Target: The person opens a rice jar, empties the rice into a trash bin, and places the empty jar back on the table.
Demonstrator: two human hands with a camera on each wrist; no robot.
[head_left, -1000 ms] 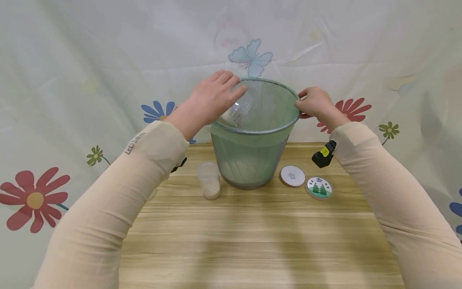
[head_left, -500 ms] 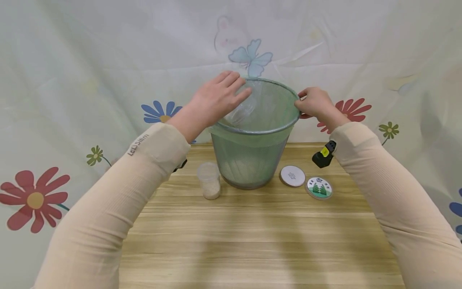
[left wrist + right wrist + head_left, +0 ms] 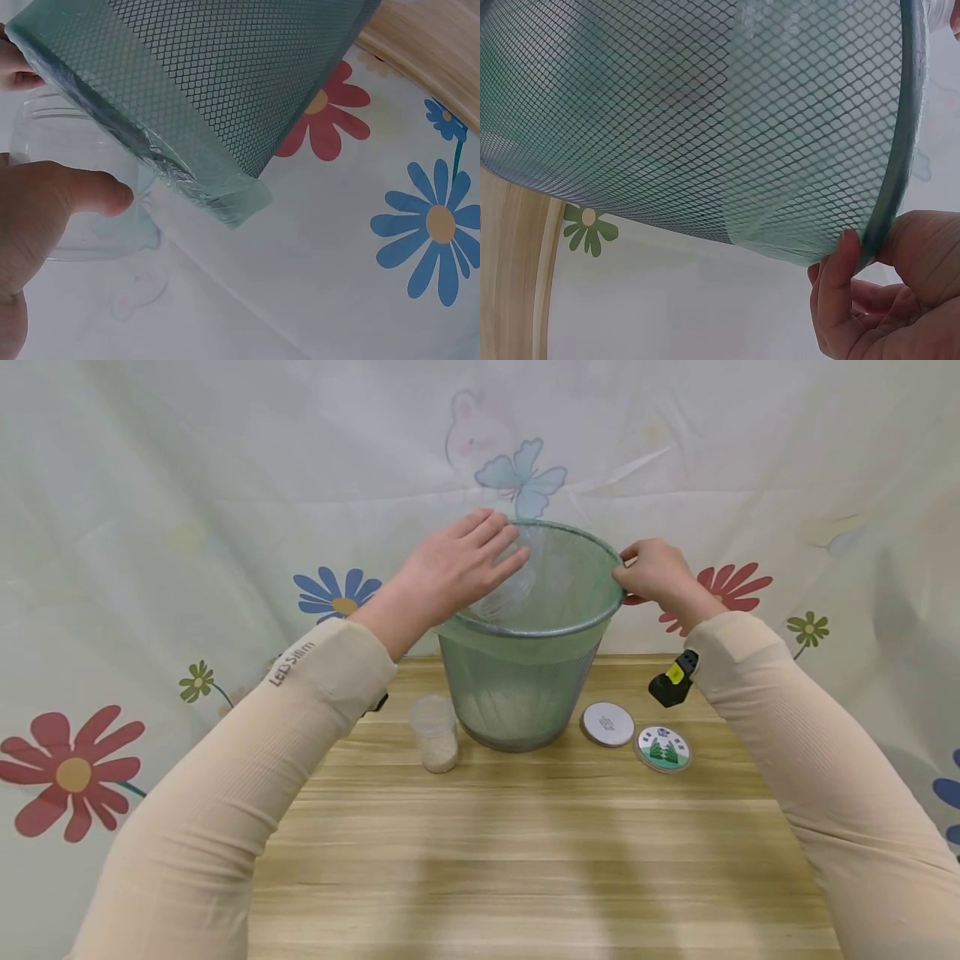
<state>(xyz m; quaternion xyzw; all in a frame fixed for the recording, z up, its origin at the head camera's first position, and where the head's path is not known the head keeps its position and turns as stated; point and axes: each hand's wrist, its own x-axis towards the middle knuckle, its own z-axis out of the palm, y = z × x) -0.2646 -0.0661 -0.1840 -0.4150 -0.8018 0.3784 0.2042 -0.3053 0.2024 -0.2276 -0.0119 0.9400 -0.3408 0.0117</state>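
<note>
A mesh wastebasket (image 3: 517, 693) lined with a pale green plastic bag (image 3: 247, 196) stands on the table, the bag folded over its rim. My left hand (image 3: 457, 564) is over the left side of the rim and grips a clear plastic jar (image 3: 75, 142). In the head view the jar shows partly below the fingers, tilted into the basket's mouth; the hand hides the rest. At the right side of the rim, my right hand (image 3: 656, 572) pinches the rim and bag between thumb and fingers, as the right wrist view shows (image 3: 885, 292).
Left of the basket on the wooden table (image 3: 525, 860) stands a clear jar of white grains (image 3: 437, 747). Right of it lie a white round lid (image 3: 607, 724) and a lid with a green hand print (image 3: 663, 749). A flower-printed curtain (image 3: 225, 510) hangs close behind.
My left hand has shifted slightly right over the basket, and the jar's visible part has moved right with it. The right hand keeps its pinch on the rim.
</note>
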